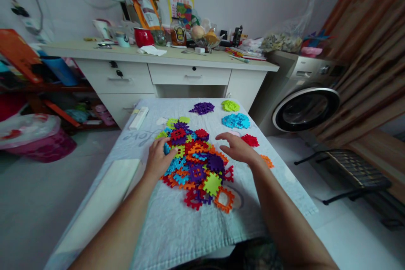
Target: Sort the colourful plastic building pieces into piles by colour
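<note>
A mixed pile of plastic interlocking building pieces (196,173) with notched edges, in purple, red, orange, blue and lime green, lies mid-table. At the pile's left edge my left hand (158,158) has its thumb and fingers around a blue piece (166,148); part of that piece is hidden by the fingers. My right hand (236,147) hovers just right of the pile, fingers spread and nothing in them. Single-colour groups lie beyond it: purple pieces (203,108), lime green pieces (230,106), blue pieces (236,121), red pieces (250,140) and orange pieces (267,161).
A light cloth (152,228) covers the table. A white box (139,118) sits at its far left, and a long pale strip (104,198) runs along the left side. Behind stands a cluttered white desk (190,74); a washing machine (303,101) and a stool (351,168) are to the right.
</note>
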A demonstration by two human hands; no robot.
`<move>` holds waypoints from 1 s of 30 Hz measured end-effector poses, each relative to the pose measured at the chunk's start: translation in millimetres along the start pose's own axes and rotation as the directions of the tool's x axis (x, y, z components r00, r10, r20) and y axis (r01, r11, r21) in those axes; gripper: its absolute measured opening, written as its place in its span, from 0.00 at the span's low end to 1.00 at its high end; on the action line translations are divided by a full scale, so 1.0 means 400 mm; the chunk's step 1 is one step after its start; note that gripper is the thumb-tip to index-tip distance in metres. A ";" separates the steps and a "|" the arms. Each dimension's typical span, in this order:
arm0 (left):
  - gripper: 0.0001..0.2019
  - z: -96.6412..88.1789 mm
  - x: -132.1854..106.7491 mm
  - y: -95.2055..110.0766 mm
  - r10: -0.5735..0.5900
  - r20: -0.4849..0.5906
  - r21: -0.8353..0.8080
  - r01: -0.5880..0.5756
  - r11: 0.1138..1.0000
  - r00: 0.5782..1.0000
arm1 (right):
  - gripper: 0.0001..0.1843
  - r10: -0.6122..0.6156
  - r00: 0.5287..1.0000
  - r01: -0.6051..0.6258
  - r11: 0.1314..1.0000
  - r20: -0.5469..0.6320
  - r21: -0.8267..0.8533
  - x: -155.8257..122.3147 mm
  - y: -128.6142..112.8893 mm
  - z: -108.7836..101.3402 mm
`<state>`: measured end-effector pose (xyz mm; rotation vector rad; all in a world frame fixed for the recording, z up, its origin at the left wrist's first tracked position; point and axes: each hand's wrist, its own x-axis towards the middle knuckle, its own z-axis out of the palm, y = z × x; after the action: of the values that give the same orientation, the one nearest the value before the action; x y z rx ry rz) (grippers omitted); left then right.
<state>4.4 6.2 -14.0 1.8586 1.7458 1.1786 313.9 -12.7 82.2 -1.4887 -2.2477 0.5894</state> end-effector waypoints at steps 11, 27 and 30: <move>0.21 -0.006 0.000 0.010 -0.002 0.010 0.020 0.002 1.000 1.000 | 0.24 0.243 0.959 -0.259 0.960 -0.142 -0.108 0.225 -0.012 0.172; 0.21 0.000 0.002 0.003 0.025 0.003 0.034 -0.025 0.999 1.000 | 0.14 0.219 0.945 -0.249 0.963 -0.241 -0.102 0.102 0.085 -0.004; 0.22 0.002 0.002 0.000 0.023 0.006 0.040 -0.023 0.999 1.000 | 0.16 0.281 0.922 -0.333 0.926 -0.268 -0.175 0.046 0.137 -0.052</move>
<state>4.8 7.3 -14.1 1.9083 1.7624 1.1542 360.2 26.3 71.9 -1.9333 -1.9554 0.2348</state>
